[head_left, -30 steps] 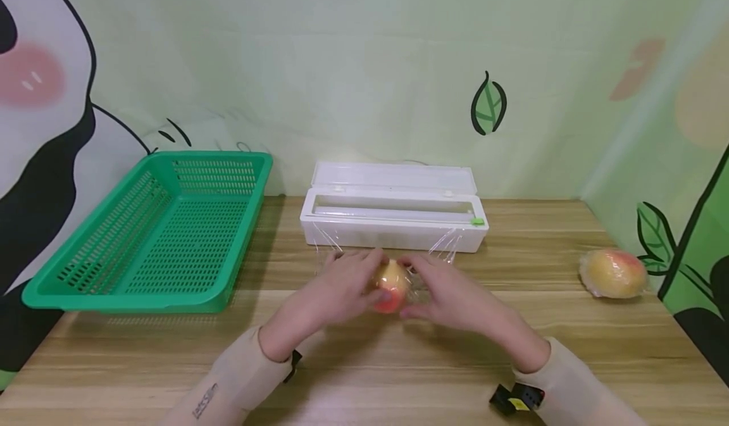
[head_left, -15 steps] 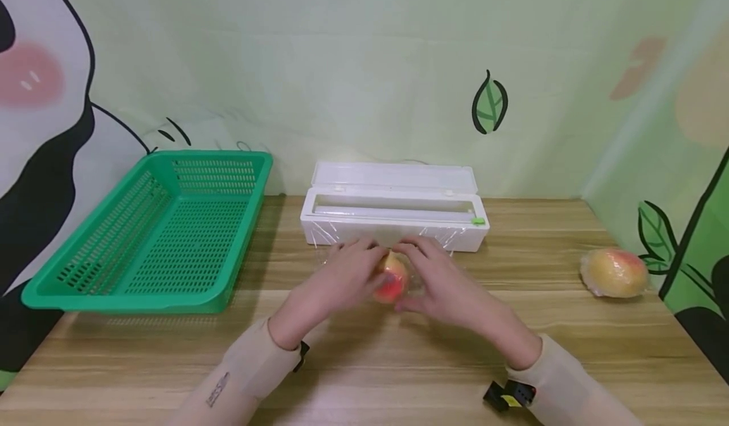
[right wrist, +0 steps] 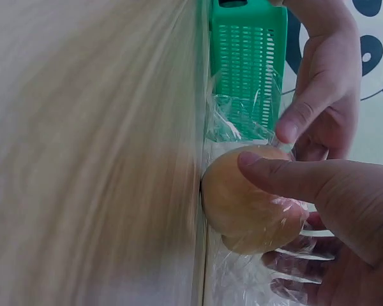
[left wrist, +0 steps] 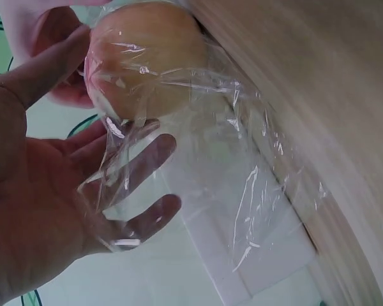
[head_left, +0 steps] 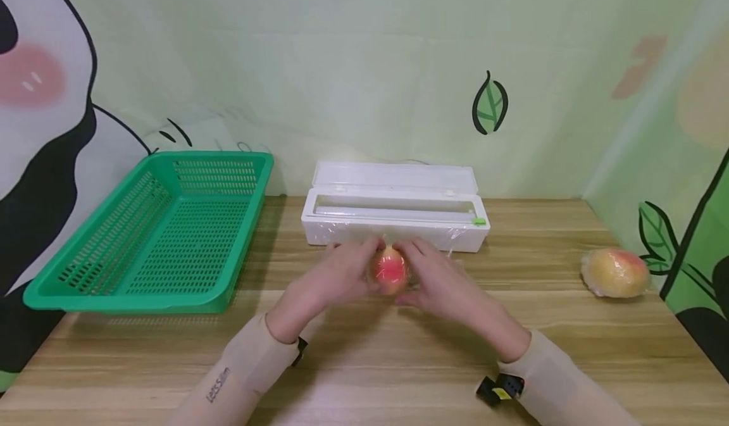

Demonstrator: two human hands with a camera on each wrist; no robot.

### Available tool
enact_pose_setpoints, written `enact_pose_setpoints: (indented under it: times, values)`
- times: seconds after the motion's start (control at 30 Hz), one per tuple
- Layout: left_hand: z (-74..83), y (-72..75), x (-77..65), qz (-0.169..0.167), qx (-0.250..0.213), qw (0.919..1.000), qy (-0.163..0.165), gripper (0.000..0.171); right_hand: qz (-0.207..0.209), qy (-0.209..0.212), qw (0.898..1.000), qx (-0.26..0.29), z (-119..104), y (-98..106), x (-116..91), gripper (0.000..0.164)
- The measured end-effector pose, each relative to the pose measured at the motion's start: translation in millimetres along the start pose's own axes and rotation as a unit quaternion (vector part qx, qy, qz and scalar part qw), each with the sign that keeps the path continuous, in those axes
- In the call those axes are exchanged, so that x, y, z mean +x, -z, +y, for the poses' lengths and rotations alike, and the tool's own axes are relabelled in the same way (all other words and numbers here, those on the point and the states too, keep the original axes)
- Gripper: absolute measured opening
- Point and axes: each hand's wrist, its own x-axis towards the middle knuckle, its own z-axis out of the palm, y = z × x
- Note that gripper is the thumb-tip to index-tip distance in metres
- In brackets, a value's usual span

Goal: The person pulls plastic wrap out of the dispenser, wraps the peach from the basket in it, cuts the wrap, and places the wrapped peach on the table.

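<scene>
A yellow-and-red fruit that looks like a peach (head_left: 391, 270) sits in clear plastic wrap (left wrist: 242, 191) just in front of a white wrap dispenser (head_left: 393, 233). My right hand (head_left: 441, 274) grips the peach, its thumb across the near side and its fingers behind, through the film. At the fruit's left side, my left hand (head_left: 338, 274) pinches the wrap with thumb and fingers right at the peach. Its other fingers spread behind loose film in the left wrist view. Film also lies against the dispenser's front, where a green slider (head_left: 479, 221) sits on the rail.
A green plastic basket (head_left: 142, 302) stands at the left on the wooden table (head_left: 364, 375). Another wrapped yellow-and-red fruit (head_left: 615, 273) lies near the right edge. Behind the dispenser, whose lid stands raised, hangs a printed cloth backdrop (head_left: 370, 84).
Both hands have moved slightly forward with the peach, toward the dispenser. The fruit has rolled so its red side faces up, and the film strands at the dispenser's front look slacker.
</scene>
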Motion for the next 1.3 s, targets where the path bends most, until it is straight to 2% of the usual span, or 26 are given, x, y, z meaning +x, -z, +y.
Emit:
enact_pose_setpoints:
  times: [0.13, 0.3, 0.5, 0.63, 0.77, 0.83, 1.03, 1.1, 1.2, 1.3]
  values:
    - [-6.7, 5.0, -3.0, -0.002, 0.005, 0.9999, -0.015, 0.072, -0.009, -0.017, 1.0, 0.005, -1, -2, 3, 0.086]
    - [-12.6, 12.1, -5.8, -0.01, 0.015, 0.9997, -0.017, 0.069, -0.012, -0.027, 1.0, -0.008, -3, -6, 8, 0.089]
    - [-14.9, 11.0, -4.1, -0.041, -0.013, 0.9991, 0.005, 0.072, -0.01, -0.032, 0.999, -0.008, -1, -10, 13, 0.085]
    - [-16.8, 11.2, -4.2, -0.029, -0.031, 0.9991, -0.001, 0.063, -0.007, -0.027, 1.0, 0.004, 3, -10, 16, 0.081]
    - [-19.7, 12.3, -4.1, -0.019, -0.029, 0.9992, -0.022, 0.052, -0.003, -0.021, 1.0, 0.021, 7, -7, 17, 0.087]
    - [-21.3, 12.8, -3.7, -0.012, -0.024, 0.9994, -0.021, 0.051, -0.001, -0.022, 0.999, 0.029, 9, -6, 18, 0.089]
    - [-24.5, 17.0, -4.3, 0.008, 0.013, 0.9996, 0.024, 0.051, 0.003, -0.031, 0.998, 0.052, 13, 0, 19, 0.078]
    - [-24.2, 18.4, -4.6, 0.024, 0.021, 0.9992, 0.026, 0.052, 0.003, -0.029, 0.998, 0.054, 14, 1, 19, 0.076]
    - [-22.8, 18.4, -3.5, 0.067, 0.047, 0.9966, 0.004, 0.054, 0.007, -0.021, 0.998, 0.054, 17, 2, 19, 0.073]
    - [-18.3, 18.2, -1.9, 0.127, 0.081, 0.9875, -0.046, 0.052, 0.017, -0.016, 0.998, 0.055, 19, 2, 20, 0.07]
